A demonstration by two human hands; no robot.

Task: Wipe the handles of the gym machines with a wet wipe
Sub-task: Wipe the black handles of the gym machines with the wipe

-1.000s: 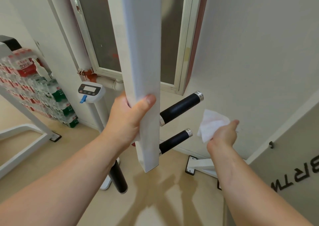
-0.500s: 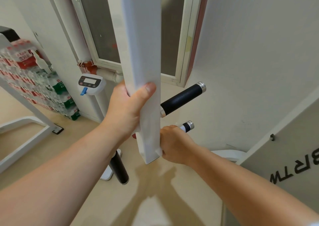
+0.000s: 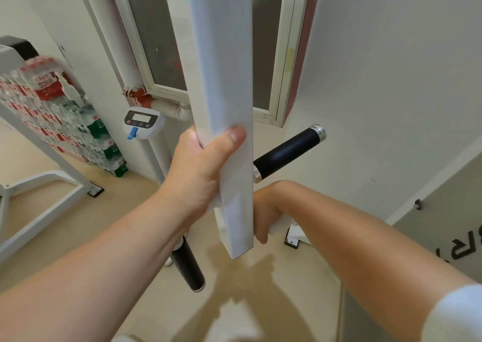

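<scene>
A white square machine bar [image 3: 229, 85] hangs down the middle of the view. My left hand [image 3: 200, 169] grips it near its lower end, thumb across the front. An upper black handle [image 3: 287, 151] with a silver end cap sticks out to the right of the bar. My right hand [image 3: 263, 216] is closed around the lower right handle, which it hides completely; a bit of the white wet wipe [image 3: 280, 225] shows under the fingers. Another black handle [image 3: 187, 266] points down on the left, below my left forearm.
A white scale post with a digital display [image 3: 142, 122] stands behind the bar by the window [image 3: 161, 54]. Stacked packs of bottled water [image 3: 65, 122] and a white machine frame [image 3: 44, 185] are at the left. A white foot plate [image 3: 294, 237] sits on the floor at right.
My right hand, which held the wipe free in the air, moved left onto the lower right handle and closed around it, now covering it fully. My left hand kept its grip on the bar.
</scene>
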